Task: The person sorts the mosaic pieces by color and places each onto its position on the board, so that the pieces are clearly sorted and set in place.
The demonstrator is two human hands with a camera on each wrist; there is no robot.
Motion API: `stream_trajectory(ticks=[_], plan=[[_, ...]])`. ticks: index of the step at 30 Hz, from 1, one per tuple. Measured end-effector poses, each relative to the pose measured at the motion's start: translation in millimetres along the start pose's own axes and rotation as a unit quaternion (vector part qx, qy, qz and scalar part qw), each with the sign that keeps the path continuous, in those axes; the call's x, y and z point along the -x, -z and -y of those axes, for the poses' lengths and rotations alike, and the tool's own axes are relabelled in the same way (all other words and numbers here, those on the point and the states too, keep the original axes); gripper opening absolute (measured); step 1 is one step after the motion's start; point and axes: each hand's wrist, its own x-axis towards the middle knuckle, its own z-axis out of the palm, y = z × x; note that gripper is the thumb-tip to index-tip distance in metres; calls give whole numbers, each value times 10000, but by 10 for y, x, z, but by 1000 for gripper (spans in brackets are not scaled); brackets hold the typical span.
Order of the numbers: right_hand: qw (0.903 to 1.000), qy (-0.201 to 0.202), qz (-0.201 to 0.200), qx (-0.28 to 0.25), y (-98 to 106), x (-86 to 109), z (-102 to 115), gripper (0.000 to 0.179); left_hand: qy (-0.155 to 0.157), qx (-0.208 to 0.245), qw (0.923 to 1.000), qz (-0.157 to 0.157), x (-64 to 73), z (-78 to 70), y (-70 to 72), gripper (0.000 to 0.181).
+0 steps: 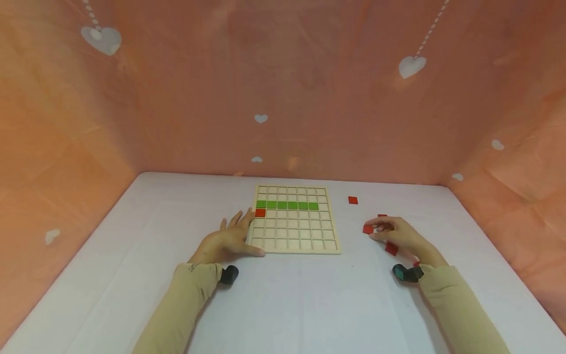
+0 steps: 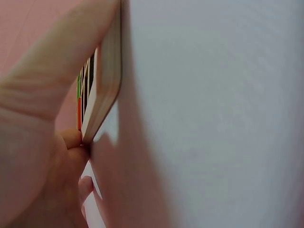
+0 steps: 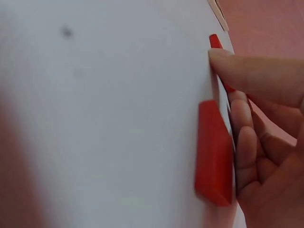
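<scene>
A pale wooden grid board (image 1: 287,241) lies flat on the table, with a row of several green tiles (image 1: 283,205) across it. One red tile (image 1: 260,213) sits in the leftmost square just below that row. My left hand (image 1: 227,241) rests against the board's left side, fingers spread, the thumb by the near left corner. To the right of the board, my right hand (image 1: 400,233) has thumb and fingers at a small red square tile (image 1: 368,229), pinching it close to the table. In the right wrist view the thumb lies over part of that tile (image 3: 215,41).
Other red tiles lie around the right hand: one behind it (image 1: 382,215), one under it (image 1: 391,249), one near the wrist, partly hidden. Another red tile (image 1: 353,200) lies farther back. Pink cloth walls (image 1: 283,98) enclose the white table (image 1: 309,305) at back and sides.
</scene>
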Motion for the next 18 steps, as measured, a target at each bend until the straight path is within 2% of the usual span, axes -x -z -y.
stream_trajectory(ticks=[6, 18], plan=[[9996, 57, -149, 235, 3, 0, 13, 42, -28, 16, 10000, 15, 23, -5, -11, 115], [9995, -239, -184, 13, -119, -1, 191, 47, 22, -29, 10000, -12, 36, -4, 9, 114]])
